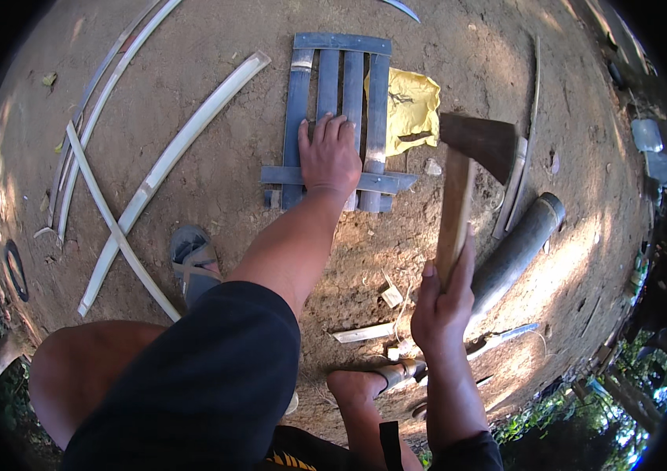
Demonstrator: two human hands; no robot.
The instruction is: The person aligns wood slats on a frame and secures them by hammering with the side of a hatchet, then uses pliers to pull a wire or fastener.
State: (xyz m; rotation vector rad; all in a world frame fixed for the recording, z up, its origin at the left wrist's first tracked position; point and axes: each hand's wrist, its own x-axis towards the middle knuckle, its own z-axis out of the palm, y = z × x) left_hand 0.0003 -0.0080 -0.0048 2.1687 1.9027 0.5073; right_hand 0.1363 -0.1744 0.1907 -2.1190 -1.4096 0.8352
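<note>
My left hand (330, 155) lies flat, fingers together, on a small blue-grey frame of bamboo slats (307, 90) lying on the bare dirt. It presses near the lower cross slat. My right hand (442, 302) grips the wooden handle of a hatchet (475, 141), held upright to the right of the frame, its dark rusty head raised above the ground. A yellow cloth or bag (414, 106) lies just right of the frame, beside the hatchet head.
Long split bamboo strips (164, 165) cross each other on the left. A thick bamboo tube (518, 247) lies at the right, with thin slats beside it. Chips and offcuts (391, 297) litter the dirt near my sandalled feet (192, 259). Green plants border the lower edges.
</note>
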